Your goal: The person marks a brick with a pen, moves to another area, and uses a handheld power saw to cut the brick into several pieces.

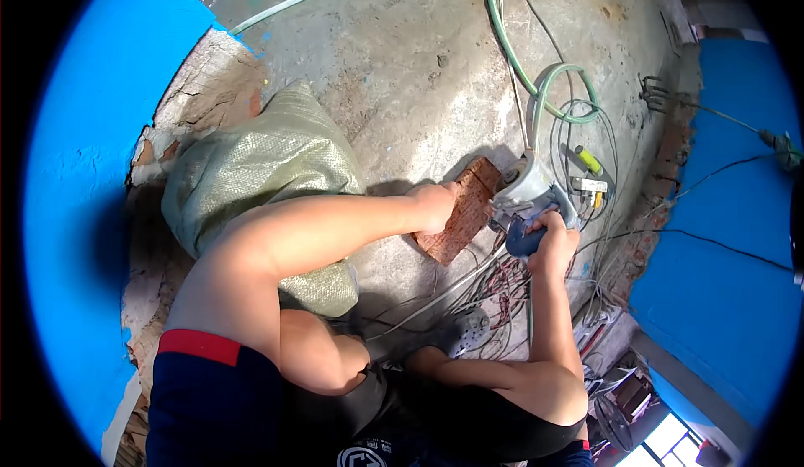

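A reddish-brown brick (466, 216) lies tilted on the concrete floor in front of me. My left hand (433, 206) grips its left edge, fingers bent over the rim. Just to the right stands a grey-bodied power tool (531, 185) with a dark blue handle, its head close against the brick's right end. Around that handle my right hand (556, 243) is closed. Whether the tool's blade or disc touches the brick cannot be made out, as the housing hides it.
A stuffed woven sack (266, 159) bulges beside my left arm. Tangled cables (496, 304) lie below the tool. A green hose (501, 36) coils beyond it, near a yellow-green tool (589, 160) and a white power strip (589, 185). Blue walls (716, 241) flank both sides.
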Demonstrator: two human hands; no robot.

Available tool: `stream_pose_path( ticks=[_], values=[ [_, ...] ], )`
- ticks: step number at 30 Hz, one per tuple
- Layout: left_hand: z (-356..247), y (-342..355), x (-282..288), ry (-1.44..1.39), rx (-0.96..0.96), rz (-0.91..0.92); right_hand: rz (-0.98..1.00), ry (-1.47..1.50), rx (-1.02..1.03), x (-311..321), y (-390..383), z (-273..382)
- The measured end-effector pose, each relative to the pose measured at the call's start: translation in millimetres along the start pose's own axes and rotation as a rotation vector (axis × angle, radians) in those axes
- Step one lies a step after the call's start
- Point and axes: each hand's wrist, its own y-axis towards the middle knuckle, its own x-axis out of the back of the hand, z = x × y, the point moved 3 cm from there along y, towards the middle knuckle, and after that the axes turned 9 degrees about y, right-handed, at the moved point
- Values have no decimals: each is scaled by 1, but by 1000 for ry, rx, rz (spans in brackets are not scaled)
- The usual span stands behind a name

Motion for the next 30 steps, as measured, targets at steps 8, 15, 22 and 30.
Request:
stream_pose_path(
  ticks=[8, 15, 22, 30],
  values=[
    [4, 6, -4, -39, 1, 3, -19, -15, 38, -10, 4, -10],
    [31, 48, -56, 86, -135, -180, -28, -19, 36, -17, -4, -18],
    [17, 44, -34, 135, -83, -120, 39, 40, -7, 4, -10, -2],
    [-28, 14, 38, 350, 52, -222, -53, 275, 108, 61, -14, 63]
  ],
)
